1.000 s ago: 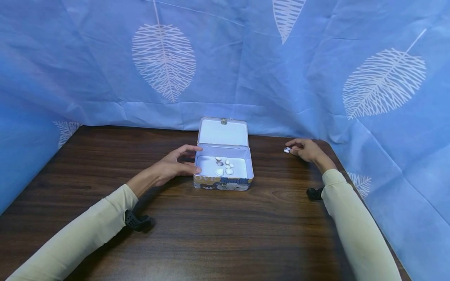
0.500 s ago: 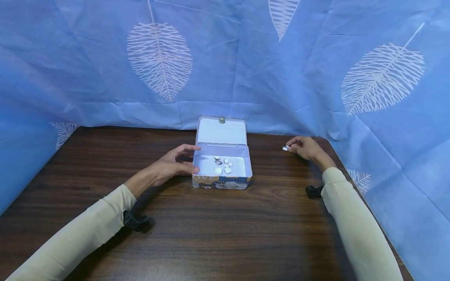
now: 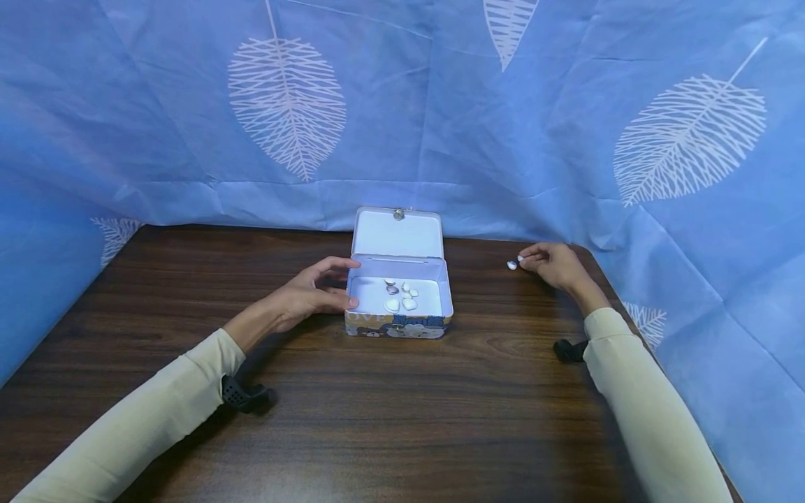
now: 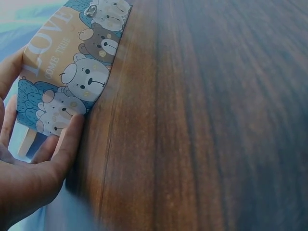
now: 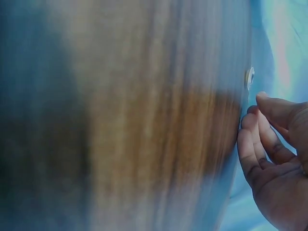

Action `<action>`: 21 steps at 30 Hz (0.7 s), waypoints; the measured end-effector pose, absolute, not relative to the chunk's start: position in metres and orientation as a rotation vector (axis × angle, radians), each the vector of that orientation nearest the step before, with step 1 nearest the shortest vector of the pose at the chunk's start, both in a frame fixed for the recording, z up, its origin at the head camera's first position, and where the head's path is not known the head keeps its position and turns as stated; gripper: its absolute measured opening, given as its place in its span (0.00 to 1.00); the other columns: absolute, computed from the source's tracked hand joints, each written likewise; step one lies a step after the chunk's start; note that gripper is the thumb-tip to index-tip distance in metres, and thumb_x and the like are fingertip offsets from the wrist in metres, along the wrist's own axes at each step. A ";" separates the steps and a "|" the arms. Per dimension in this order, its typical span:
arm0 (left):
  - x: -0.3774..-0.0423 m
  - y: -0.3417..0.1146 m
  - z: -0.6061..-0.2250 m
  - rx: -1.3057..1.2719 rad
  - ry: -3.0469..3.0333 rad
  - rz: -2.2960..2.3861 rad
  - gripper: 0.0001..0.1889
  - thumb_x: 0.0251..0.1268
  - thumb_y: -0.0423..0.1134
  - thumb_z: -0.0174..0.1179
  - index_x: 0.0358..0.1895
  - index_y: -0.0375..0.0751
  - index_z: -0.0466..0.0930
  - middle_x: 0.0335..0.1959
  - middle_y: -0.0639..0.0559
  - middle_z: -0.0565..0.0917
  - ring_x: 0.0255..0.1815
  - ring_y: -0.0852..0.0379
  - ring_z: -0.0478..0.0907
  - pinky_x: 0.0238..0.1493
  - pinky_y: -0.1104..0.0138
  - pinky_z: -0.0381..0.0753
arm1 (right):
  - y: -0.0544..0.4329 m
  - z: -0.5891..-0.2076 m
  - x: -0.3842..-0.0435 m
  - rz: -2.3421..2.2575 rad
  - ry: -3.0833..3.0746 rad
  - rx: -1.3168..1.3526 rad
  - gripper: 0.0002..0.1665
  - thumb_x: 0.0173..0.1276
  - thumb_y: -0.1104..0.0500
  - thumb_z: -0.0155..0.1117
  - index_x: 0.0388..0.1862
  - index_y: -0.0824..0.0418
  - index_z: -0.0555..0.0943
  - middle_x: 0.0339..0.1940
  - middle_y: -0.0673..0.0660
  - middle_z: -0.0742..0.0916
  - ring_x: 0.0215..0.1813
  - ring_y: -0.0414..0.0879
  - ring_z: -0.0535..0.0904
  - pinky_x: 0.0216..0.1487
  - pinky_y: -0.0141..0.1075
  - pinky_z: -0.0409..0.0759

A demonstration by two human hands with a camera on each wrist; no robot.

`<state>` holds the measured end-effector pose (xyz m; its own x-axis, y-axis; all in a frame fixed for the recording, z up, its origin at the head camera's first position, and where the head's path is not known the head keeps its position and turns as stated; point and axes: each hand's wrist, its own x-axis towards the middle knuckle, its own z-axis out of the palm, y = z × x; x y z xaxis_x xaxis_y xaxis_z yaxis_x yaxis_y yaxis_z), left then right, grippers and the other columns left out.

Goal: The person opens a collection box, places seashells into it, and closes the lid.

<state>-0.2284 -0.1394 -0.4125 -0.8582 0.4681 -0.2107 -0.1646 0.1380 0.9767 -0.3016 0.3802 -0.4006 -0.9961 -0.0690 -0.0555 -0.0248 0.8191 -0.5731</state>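
An open tin box [image 3: 399, 325] with a white inside and cartoon bears on its front stands on the table. Several small whitish seashells [image 3: 410, 304] lie on its floor. My left hand [image 3: 308, 290] grips the box's left end, thumb at the front corner and a finger farther back; the left wrist view shows its fingers [image 4: 72, 139] against the bear print. Far right, my right hand [image 3: 556, 265] pinches a small white shell [image 3: 520, 259] at its fingertips, mostly hidden. Another shell [image 3: 512, 265] lies on the table just left of them, also seen as a pale shell [image 5: 250, 78] in the right wrist view.
The lid [image 3: 399, 235] leans back, raised, with a metal clasp at its top edge. Dark wood-grain table [image 3: 390, 412] spreads around the box. A blue curtain with white leaves [image 3: 402, 105] hangs close behind the table's back edge and along the right side.
The right hand has drawn slightly right, with a white shell at its fingertips now apart from the one on the table. The left hand and the box keep their place.
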 end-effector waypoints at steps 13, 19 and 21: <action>-0.229 -0.138 -0.412 0.269 1.939 1.776 0.44 0.72 0.32 0.76 0.87 0.51 0.66 0.90 0.36 0.57 0.89 0.33 0.61 0.83 0.41 0.76 | 0.370 -0.396 -0.282 -0.949 3.042 -0.092 0.20 0.88 0.52 0.67 0.66 0.66 0.88 0.59 0.69 0.93 0.58 0.61 0.89 0.55 0.42 0.83; -0.228 -0.138 -0.411 0.265 1.931 1.781 0.44 0.72 0.31 0.76 0.87 0.50 0.66 0.90 0.36 0.57 0.89 0.33 0.61 0.83 0.40 0.76 | 0.357 -0.392 -0.271 -0.966 3.059 -0.164 0.20 0.87 0.52 0.68 0.65 0.64 0.89 0.57 0.67 0.94 0.56 0.60 0.91 0.48 0.31 0.81; -0.228 -0.138 -0.411 0.267 1.932 1.779 0.44 0.72 0.31 0.76 0.88 0.50 0.66 0.90 0.36 0.57 0.89 0.33 0.61 0.82 0.41 0.78 | 0.353 -0.389 -0.267 -0.965 3.056 -0.180 0.20 0.87 0.51 0.68 0.65 0.63 0.89 0.57 0.67 0.94 0.56 0.60 0.91 0.50 0.35 0.82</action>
<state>-0.2280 -0.1381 -0.4114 -0.8575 0.4632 -0.2239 -0.1848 0.1287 0.9743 -0.2672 0.3528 -0.3894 -0.9914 -0.0864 0.0984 -0.1273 0.8133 -0.5678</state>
